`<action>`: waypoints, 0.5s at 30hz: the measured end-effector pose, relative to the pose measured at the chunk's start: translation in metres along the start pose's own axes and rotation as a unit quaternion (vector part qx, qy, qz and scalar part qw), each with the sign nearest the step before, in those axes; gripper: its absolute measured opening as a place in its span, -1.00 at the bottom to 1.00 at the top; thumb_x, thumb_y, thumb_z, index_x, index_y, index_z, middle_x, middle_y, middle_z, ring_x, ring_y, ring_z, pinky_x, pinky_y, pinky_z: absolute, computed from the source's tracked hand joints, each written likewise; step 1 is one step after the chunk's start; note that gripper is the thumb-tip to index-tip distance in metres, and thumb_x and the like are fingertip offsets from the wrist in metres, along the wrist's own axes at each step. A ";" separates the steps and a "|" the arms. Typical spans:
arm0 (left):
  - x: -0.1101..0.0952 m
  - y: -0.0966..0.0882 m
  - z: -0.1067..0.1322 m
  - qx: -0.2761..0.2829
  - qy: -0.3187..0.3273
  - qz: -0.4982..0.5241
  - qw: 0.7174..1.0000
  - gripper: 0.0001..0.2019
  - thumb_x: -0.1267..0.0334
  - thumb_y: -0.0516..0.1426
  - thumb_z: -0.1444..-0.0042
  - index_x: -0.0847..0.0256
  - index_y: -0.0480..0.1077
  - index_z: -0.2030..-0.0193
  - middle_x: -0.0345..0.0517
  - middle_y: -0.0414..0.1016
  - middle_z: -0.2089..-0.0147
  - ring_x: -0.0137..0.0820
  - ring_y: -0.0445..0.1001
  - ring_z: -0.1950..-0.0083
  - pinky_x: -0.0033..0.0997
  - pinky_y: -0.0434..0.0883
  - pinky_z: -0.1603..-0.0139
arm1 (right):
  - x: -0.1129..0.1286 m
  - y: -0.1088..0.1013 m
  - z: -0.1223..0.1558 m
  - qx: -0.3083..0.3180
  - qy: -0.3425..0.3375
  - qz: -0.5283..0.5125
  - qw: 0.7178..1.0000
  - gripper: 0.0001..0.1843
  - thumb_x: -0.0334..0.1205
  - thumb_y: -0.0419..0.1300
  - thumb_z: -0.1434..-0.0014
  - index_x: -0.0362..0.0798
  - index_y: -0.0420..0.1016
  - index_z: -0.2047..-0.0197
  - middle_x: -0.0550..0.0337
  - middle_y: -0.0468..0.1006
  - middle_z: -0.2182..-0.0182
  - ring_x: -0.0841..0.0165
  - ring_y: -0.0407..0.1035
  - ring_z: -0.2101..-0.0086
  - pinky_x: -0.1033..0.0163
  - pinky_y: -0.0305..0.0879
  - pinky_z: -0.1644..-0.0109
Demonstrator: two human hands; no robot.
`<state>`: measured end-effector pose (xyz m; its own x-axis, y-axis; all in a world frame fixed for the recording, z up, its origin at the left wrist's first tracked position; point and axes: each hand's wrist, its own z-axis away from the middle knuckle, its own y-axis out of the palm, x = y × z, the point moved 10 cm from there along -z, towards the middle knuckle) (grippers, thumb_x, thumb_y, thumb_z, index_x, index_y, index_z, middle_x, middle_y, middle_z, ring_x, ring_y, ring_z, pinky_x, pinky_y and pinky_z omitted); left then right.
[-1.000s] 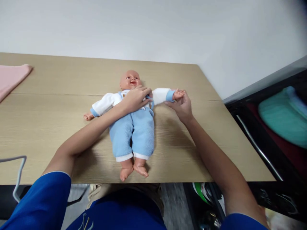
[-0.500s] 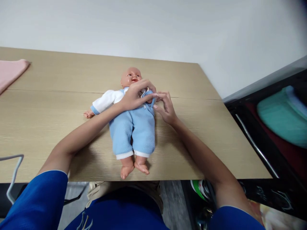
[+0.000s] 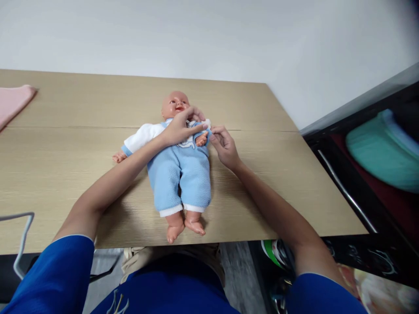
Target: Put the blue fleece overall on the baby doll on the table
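Note:
A baby doll [image 3: 178, 170] lies on its back on the table, head away from me, dressed in light blue trousers and a white-sleeved top. My left hand [image 3: 183, 126] reaches across its chest, thumb and fingers closed on the white sleeve [image 3: 207, 123] of the arm at the right. The blue cuff of that sleeve is pinched by my right hand [image 3: 225, 146], fingertips together at its outer edge. Out of the cuff shows the doll's small hand [image 3: 201, 139]. Its other arm [image 3: 139, 138] stretches out to the left, partly behind my forearm.
The wooden table [image 3: 268, 187] ends at a white wall behind. A pink cloth [image 3: 15, 104] lies at the far left, and a white bent wire or tube [image 3: 24, 235] stands at the near left. To the right, a teal container [image 3: 382, 152] sits on a dark shelf.
The doll's small hand, mostly covered before, now shows clearly out of the cuff. My right fingers have shifted slightly down along the cuff's edge. The view has tilted a little.

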<state>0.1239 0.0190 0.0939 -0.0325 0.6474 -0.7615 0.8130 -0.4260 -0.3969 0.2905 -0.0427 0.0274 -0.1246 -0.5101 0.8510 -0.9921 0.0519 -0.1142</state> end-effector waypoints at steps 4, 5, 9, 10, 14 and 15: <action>-0.007 0.001 0.003 0.030 0.021 -0.158 0.987 -0.59 -0.21 0.23 -0.50 0.14 0.49 0.07 0.09 0.68 0.08 -0.10 0.59 0.03 -0.04 0.50 -0.12 | -0.033 -0.003 0.006 -0.045 0.111 -0.092 0.988 -0.38 0.54 0.40 -0.36 0.15 0.45 0.09 0.22 0.61 0.17 0.24 0.61 0.10 0.08 0.70 -0.17; -0.007 0.001 0.003 0.034 0.024 -0.192 0.981 -0.62 -0.18 0.21 -0.50 0.13 0.47 0.10 0.10 0.68 0.09 -0.08 0.57 0.02 -0.02 0.48 -0.14 | -0.038 -0.003 0.008 -0.052 0.129 -0.104 0.985 -0.35 0.56 0.42 -0.32 0.15 0.43 0.10 0.23 0.60 0.19 0.25 0.60 0.14 0.10 0.71 -0.12; -0.002 0.007 0.003 0.072 0.024 -0.233 0.969 -0.72 -0.05 0.17 -0.48 0.11 0.46 0.08 0.06 0.68 0.10 -0.08 0.57 0.03 -0.05 0.47 -0.11 | -0.042 -0.001 0.012 -0.059 0.142 -0.080 0.985 -0.33 0.58 0.39 -0.30 0.16 0.36 0.10 0.24 0.57 0.21 0.25 0.58 0.18 0.11 0.69 -0.04; -0.002 0.009 0.003 0.081 0.024 -0.229 0.970 -0.76 -0.01 0.17 -0.48 0.11 0.46 0.08 0.05 0.68 0.10 -0.09 0.57 0.04 -0.07 0.48 -0.10 | -0.042 -0.001 0.012 -0.060 0.140 -0.070 0.986 -0.32 0.60 0.37 -0.30 0.16 0.36 0.10 0.23 0.56 0.21 0.25 0.57 0.18 0.11 0.68 -0.02; -0.004 0.012 0.003 0.093 0.026 -0.218 0.971 -0.83 0.10 0.14 -0.49 0.11 0.48 0.06 0.05 0.69 0.08 -0.14 0.59 0.07 -0.12 0.49 -0.06 | -0.044 0.000 0.010 -0.074 0.146 -0.072 0.984 -0.25 0.67 0.40 -0.22 0.18 0.36 0.09 0.24 0.56 0.20 0.26 0.54 0.21 0.16 0.65 0.06; -0.003 0.012 0.003 0.090 0.024 -0.218 0.971 -0.83 0.10 0.15 -0.49 0.12 0.48 0.06 0.06 0.69 0.08 -0.14 0.59 0.08 -0.13 0.50 -0.06 | -0.046 0.001 0.010 -0.072 0.149 -0.079 0.983 -0.24 0.68 0.40 -0.21 0.18 0.36 0.09 0.25 0.56 0.21 0.27 0.53 0.22 0.17 0.64 0.08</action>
<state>0.1318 0.0100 0.0895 -0.3211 0.8176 -0.4779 0.6123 -0.2058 -0.7634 0.2948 -0.0276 -0.0164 0.0538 -0.2484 0.9672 -0.9883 0.1249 0.0870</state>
